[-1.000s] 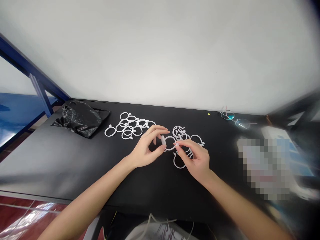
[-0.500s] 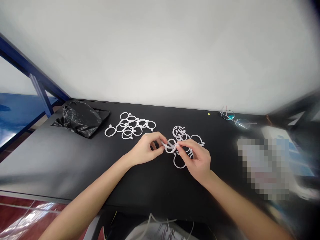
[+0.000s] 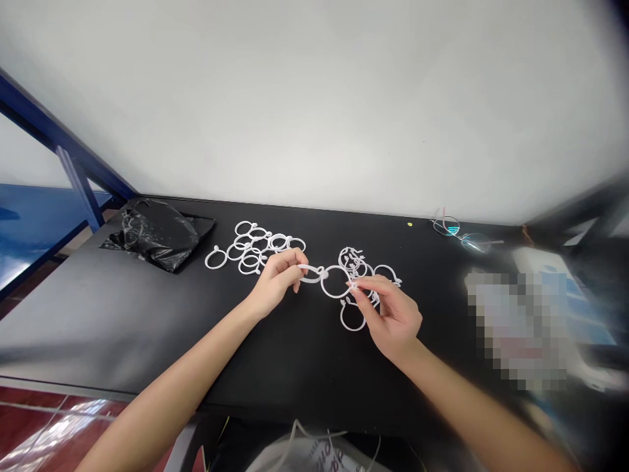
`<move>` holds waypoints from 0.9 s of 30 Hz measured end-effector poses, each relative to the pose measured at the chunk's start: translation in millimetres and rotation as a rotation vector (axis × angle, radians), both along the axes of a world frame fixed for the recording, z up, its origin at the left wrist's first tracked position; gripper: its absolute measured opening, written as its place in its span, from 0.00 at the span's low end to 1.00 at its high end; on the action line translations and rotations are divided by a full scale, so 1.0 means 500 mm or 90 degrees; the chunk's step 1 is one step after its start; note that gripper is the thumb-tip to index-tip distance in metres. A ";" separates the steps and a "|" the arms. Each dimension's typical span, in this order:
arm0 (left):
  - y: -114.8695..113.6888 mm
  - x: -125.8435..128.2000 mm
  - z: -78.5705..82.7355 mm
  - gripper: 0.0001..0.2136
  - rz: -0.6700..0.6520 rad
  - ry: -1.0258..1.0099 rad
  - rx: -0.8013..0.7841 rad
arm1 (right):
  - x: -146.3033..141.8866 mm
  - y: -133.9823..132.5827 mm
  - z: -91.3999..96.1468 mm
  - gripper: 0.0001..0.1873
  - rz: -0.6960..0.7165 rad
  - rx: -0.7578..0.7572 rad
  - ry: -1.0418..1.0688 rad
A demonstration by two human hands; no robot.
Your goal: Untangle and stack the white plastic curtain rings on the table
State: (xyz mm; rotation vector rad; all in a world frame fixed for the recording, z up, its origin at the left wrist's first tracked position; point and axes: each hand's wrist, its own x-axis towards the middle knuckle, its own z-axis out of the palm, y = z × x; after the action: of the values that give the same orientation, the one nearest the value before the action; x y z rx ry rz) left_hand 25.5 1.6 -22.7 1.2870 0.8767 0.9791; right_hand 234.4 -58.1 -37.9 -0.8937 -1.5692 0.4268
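Note:
My left hand (image 3: 279,280) pinches a white plastic curtain ring (image 3: 310,281), seen nearly edge-on. In my right hand (image 3: 390,313) the fingertips are closed on the clasp end of a second white ring (image 3: 335,297), whose round face is toward me. The two rings touch or link between my hands; I cannot tell which. Under and beyond my right hand lies a loose heap of white rings (image 3: 352,329), several with gaps at their clasps. Past my left hand is another group of white rings (image 3: 216,267), overlapping flat on the table.
On the black table (image 3: 295,373) a crumpled black plastic bag (image 3: 164,233) lies at the left. Eyeglasses (image 3: 445,226) and a small yellow bit (image 3: 409,224) sit near the wall (image 3: 314,98). A blurred pale package (image 3: 521,328) is at the right. Blue metal framing (image 3: 81,187) stands far left.
My left hand has moved left and slightly up, drawing its ring away from the right hand. The held rings are now stretched apart, side by side. My right hand has barely shifted.

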 end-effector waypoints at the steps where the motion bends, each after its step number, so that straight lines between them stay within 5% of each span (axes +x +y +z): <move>1: 0.002 -0.001 0.000 0.03 0.007 -0.016 -0.028 | 0.000 0.000 0.001 0.13 -0.011 -0.010 0.010; 5: 0.003 -0.004 0.000 0.03 0.005 0.024 -0.033 | 0.001 0.002 0.003 0.08 -0.070 -0.040 0.066; 11: -0.027 0.016 0.007 0.05 -0.220 0.310 0.088 | 0.000 0.004 0.002 0.11 -0.065 -0.044 0.079; 15: -0.032 0.016 0.009 0.13 -0.130 0.367 0.204 | 0.000 0.003 0.001 0.09 -0.040 -0.047 0.047; 19: -0.032 0.010 0.012 0.28 -0.161 0.286 0.260 | -0.002 -0.001 -0.001 0.08 -0.009 -0.055 0.013; 27: -0.035 0.019 0.009 0.19 -0.132 0.249 0.253 | -0.009 -0.001 -0.005 0.08 0.035 -0.051 -0.014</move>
State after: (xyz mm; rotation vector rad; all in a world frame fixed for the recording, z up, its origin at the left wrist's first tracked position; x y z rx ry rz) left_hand 34.8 -15.9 -18.2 1.9138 0.8426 0.7694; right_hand 229.9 -58.7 -40.3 -0.9213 -1.6080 0.5243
